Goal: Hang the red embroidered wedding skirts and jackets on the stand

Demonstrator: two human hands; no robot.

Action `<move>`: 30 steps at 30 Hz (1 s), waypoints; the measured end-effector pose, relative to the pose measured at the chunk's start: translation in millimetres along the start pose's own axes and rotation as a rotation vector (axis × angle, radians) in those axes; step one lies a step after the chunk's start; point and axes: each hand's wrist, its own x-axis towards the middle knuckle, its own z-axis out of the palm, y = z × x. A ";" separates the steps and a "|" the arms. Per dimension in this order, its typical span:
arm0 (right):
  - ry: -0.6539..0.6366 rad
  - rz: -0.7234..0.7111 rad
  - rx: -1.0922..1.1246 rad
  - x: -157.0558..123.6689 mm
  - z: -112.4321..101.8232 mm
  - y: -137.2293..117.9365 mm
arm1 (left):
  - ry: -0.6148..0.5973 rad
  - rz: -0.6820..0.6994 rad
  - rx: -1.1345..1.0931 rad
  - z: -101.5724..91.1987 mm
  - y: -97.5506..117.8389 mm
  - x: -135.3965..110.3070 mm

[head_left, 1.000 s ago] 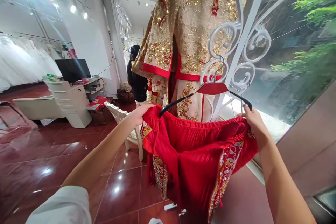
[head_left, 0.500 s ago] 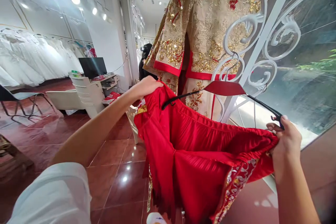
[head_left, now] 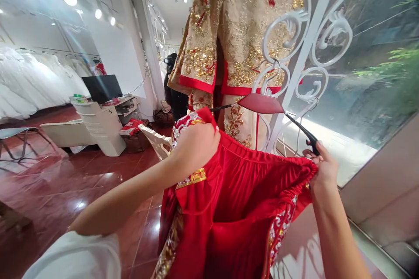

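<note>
A red skirt (head_left: 238, 248) with a gathered elastic waistband and silver-and-gold embroidered bands hangs open between my hands. My left hand (head_left: 196, 146) is closed on its waistband at the left, by the hanger's left arm, whose tip is hidden behind the cloth. The clothes hanger (head_left: 262, 103) has a dark red middle and thin black arms, and its hook meets the white scrollwork. My right hand (head_left: 324, 168) grips the black right tip of the hanger, with the skirt's waistband against the fingers.
A beige-gold embroidered jacket (head_left: 242, 35) with red trim hangs behind, beside a white scrolled metal frame (head_left: 303, 52) and a window (head_left: 376, 78). Farther left are a white chair (head_left: 157, 141), a desk with a monitor (head_left: 103, 88), white gowns (head_left: 36, 78) and a person in black (head_left: 172, 83).
My left hand has turned over and come lower and nearer, bringing the skirt's embroidered left side into view. The hanger's left tip is now covered. My right hand keeps its grip; the view has shifted right.
</note>
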 end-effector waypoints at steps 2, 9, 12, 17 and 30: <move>-0.017 0.058 0.050 2.7 -0.9 -0.1 | -0.002 -0.024 -0.021 4.5 -3.1 -1.1; -0.063 0.150 0.083 -1.9 -1.2 -9.7 | 0.060 0.718 0.067 75.8 79.4 53.9; -0.026 0.084 0.025 -8.1 -3.3 -20.3 | 0.084 0.999 0.137 117.9 115.8 70.9; -0.203 -0.049 -0.053 -30.6 -23.9 -48.7 | 0.094 0.990 0.010 125.8 130.4 74.7; -0.319 0.028 -0.665 -85.6 -41.7 -104.3 | 0.059 1.054 -0.359 76.2 116.5 58.2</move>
